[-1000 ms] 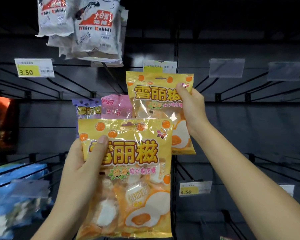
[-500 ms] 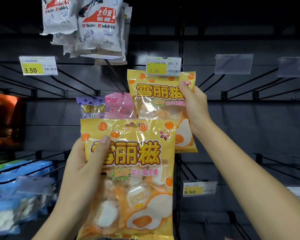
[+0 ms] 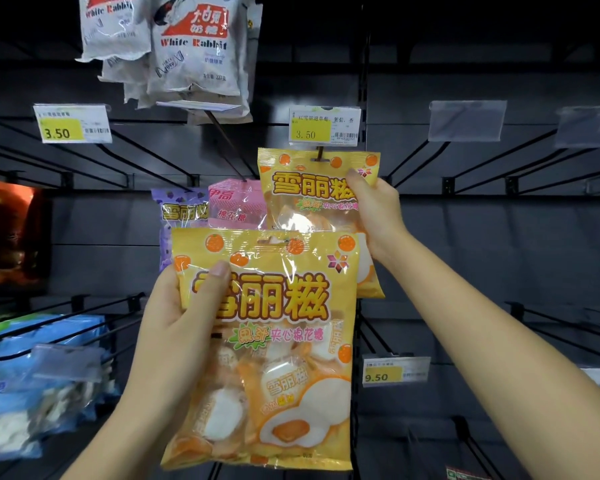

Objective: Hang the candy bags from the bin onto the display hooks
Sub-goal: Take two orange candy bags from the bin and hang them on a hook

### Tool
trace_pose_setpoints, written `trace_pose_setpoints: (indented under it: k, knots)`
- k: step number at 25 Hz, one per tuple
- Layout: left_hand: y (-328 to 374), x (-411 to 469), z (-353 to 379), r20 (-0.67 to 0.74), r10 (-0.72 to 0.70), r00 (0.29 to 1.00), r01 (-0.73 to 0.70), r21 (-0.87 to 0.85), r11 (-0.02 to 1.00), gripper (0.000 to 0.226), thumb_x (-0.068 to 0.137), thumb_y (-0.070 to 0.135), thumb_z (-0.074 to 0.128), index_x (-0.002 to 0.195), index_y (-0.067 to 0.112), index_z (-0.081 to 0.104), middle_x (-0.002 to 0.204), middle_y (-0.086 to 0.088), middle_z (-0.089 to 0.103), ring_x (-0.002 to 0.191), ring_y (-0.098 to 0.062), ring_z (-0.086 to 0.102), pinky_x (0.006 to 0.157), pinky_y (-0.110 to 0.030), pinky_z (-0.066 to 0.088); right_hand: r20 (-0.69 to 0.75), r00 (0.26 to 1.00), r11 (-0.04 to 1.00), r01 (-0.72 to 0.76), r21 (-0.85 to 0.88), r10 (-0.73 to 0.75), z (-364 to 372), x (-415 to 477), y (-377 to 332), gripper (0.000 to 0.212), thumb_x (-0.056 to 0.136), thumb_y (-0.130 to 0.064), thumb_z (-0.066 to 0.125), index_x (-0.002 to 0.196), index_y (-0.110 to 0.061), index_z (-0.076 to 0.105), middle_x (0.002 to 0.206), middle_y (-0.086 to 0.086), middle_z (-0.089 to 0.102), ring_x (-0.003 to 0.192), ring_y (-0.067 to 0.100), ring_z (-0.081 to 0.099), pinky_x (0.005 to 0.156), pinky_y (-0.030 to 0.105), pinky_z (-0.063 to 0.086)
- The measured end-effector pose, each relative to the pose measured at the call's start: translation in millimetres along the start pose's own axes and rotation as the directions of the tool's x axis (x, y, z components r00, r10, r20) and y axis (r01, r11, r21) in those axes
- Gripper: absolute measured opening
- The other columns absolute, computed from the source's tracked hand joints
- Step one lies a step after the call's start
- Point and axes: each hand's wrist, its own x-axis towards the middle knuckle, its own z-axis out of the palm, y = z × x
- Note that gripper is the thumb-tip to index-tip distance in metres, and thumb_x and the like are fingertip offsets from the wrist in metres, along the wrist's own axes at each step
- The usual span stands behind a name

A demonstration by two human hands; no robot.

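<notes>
Since the earlier frame the upper orange bag (image 3: 307, 199) has risen, and the hook (image 3: 320, 153) under the 3.50 price tag (image 3: 324, 126) now shows through the hang hole at its top edge, where a second ago the bag's top sat level with the tag. The right hand (image 3: 378, 216) pinches this bag at its upper right corner — thumb on the printed front, the other fingers hidden behind the film. Nearer the camera and lower, the left hand (image 3: 184, 317) grips a second orange bag (image 3: 274, 348) by its left edge, thumb pressed flat over the first big character and fingers curled out of sight behind it; this bag overlaps the bottom of the upper one. Just left of the upper bag hang a pink bag (image 3: 234, 206) and, beside that, a purple bag (image 3: 181, 216). Above them, white candy bags (image 3: 191, 53) hang in a cluster. Another yellow 3.50 tag (image 3: 71, 124) sits to the far left — a 9.50 tag (image 3: 395, 372) lower right. Blue bags (image 3: 39, 379) hang at lower left, and bare black hooks line the dark panel to the right.
</notes>
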Motion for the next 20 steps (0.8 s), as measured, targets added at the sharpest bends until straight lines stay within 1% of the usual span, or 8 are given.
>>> trace_pose_setpoints:
  k: [3,5,7,9,12,15,17,20]
  knots:
    - [3.8,7.2,7.8,-0.011,0.025,1.000,-0.025,0.014,1.000,0.032,0.081,0.053,0.063,0.103,0.029,0.066,0.100,0.000,0.077,0.092,-0.022,0.074,0.086,-0.057,0.055,-0.017,0.999,0.996,-0.035,-0.082,0.033,-7.1,0.1,3.9,0.038,0.092,-0.034,0.059,0.117,-0.006,0.054,0.116,0.013,0.067,0.100,0.026,0.067,0.075,0.033,0.058]
    - [6.9,15.3,15.5,-0.006,0.031,0.999,-0.031,0.006,0.999,0.024,0.089,0.046,0.061,0.104,0.028,0.065,0.103,0.000,0.076,0.096,-0.023,0.072,0.089,-0.057,0.053,-0.118,0.989,0.979,0.066,-0.190,-0.090,-18.0,-6.7,-1.1,0.038,0.091,-0.038,0.058,0.117,-0.011,0.048,0.117,0.004,0.060,0.105,0.019,0.060,0.087,0.032,0.051]
    - [10.1,24.8,25.9,-0.007,0.021,1.000,-0.021,-0.017,1.000,0.020,0.091,0.044,0.059,0.104,0.030,0.065,0.103,0.000,0.076,0.097,-0.024,0.072,0.089,-0.059,0.053,-0.189,0.937,0.943,0.253,-0.216,-0.294,-30.4,-24.8,-11.4,0.026,0.091,-0.037,0.056,0.109,-0.019,0.050,0.105,-0.005,0.054,0.096,0.008,0.053,0.079,0.017,0.044]
    - [12.5,33.2,37.3,0.008,-0.002,1.000,0.002,-0.038,0.999,0.026,0.090,0.047,0.057,0.108,0.029,0.062,0.109,-0.003,0.074,0.101,-0.029,0.070,0.091,-0.064,0.050,-0.141,0.914,0.916,0.353,-0.190,-0.381,-39.3,-48.0,-21.6,0.017,0.088,-0.043,0.052,0.095,-0.028,0.055,0.094,-0.008,0.058,0.085,0.004,0.056,0.069,0.014,0.044]
    - [15.2,45.5,54.7,0.049,-0.024,0.999,0.028,-0.081,0.996,0.042,0.089,0.054,0.054,0.122,0.028,0.053,0.126,-0.007,0.066,0.117,-0.037,0.060,0.098,-0.067,0.042,0.065,0.950,0.938,0.312,-0.149,-0.306,-38.3,-69.9,-27.8,0.023,0.086,-0.047,0.052,0.091,-0.026,0.058,0.075,-0.010,0.068,0.067,0.004,0.064,0.055,0.020,0.050]
    - [14.9,60.1,69.0,0.063,-0.078,0.995,0.084,-0.094,0.992,0.067,0.082,0.061,0.048,0.137,0.023,0.043,0.145,-0.010,0.051,0.134,-0.041,0.045,0.105,-0.068,0.034,0.013,0.980,0.967,0.200,-0.156,-0.200,-34.6,-62.9,-22.3,0.027,0.087,-0.034,0.065,0.107,-0.019,0.054,0.081,-0.005,0.074,0.067,0.007,0.071,0.053,0.021,0.054]
    - [12.4,71.4,74.2,0.050,-0.073,0.996,0.077,-0.090,0.993,0.050,0.088,0.055,0.044,0.122,0.020,0.054,0.130,-0.008,0.060,0.127,-0.038,0.051,0.103,-0.065,0.038,-0.032,0.985,0.968,0.158,-0.194,-0.167,-32.5,-50.9,-20.1,0.029,0.088,-0.028,0.064,0.108,-0.007,0.060,0.089,0.003,0.074,0.067,0.009,0.071,0.055,0.022,0.057]
    - [13.9,90.8,81.7,0.029,-0.050,0.998,0.054,-0.120,0.991,0.023,0.093,0.039,0.047,0.078,0.024,0.057,0.080,0.003,0.058,0.084,-0.022,0.056,0.078,-0.044,0.044,-0.035,0.988,0.972,0.142,-0.186,-0.151,-26.3,-32.2,-18.5,0.028,0.093,-0.019,0.058,0.099,0.008,0.062,0.087,0.017,0.070,0.071,0.022,0.067,0.065,0.035,0.057]
